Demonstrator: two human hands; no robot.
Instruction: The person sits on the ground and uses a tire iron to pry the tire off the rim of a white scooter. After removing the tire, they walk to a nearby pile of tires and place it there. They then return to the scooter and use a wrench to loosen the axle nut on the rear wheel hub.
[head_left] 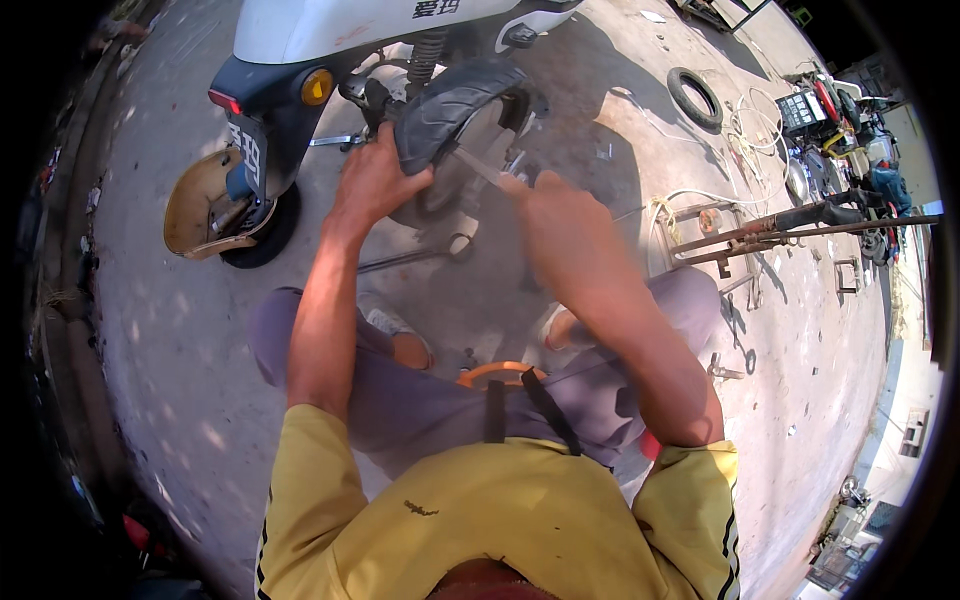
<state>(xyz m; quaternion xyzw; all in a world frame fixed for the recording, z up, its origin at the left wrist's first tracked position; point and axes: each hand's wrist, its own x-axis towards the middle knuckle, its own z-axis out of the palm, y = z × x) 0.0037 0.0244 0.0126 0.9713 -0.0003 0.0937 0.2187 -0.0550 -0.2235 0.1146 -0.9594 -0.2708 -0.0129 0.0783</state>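
Note:
A white and dark scooter (370,25) stands at the top centre, its black tyre (450,100) in front of me. My left hand (375,175) grips the left side of the tyre, fingers curled at its edge. My right hand (555,215), slightly blurred, is closed on the handle of a flat metal tool (475,163) that reaches to the wheel's rim. The tool's far end is hard to make out against the wheel. A long metal bar with a ringed end (410,255) lies on the ground below the wheel.
A plastic bin (182,220) sits on a dark ring at left. A loose tyre (695,98), a pale hose (755,120) and piled parts (830,130) lie at right, beside a rusty metal stand (780,230). My bent knees frame the ground below the wheel.

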